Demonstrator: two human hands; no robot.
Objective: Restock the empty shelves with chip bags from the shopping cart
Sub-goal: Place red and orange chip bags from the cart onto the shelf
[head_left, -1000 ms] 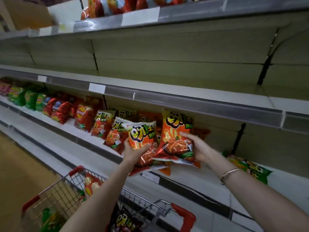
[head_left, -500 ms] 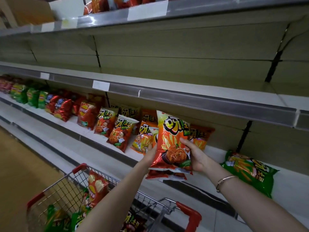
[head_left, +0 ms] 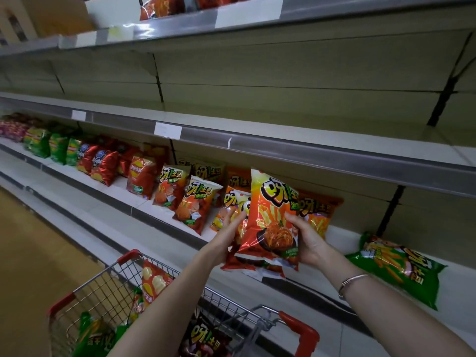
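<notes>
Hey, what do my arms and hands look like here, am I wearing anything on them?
Both forearms are bare, no sleeves in view. The left hand and right hand wear no gloves. A thin silver-coloured bracelet circles the right wrist; the left wrist shows nothing.

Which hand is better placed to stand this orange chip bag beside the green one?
Right, probably. The right hand grips the glossy orange chip bag at its lower right edge, nearest the flat green chip bag; the left hand holds a second bag behind it.

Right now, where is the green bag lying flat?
Head view, right side: the green bag lies on the stocked shelf, just right of the right hand.
</notes>
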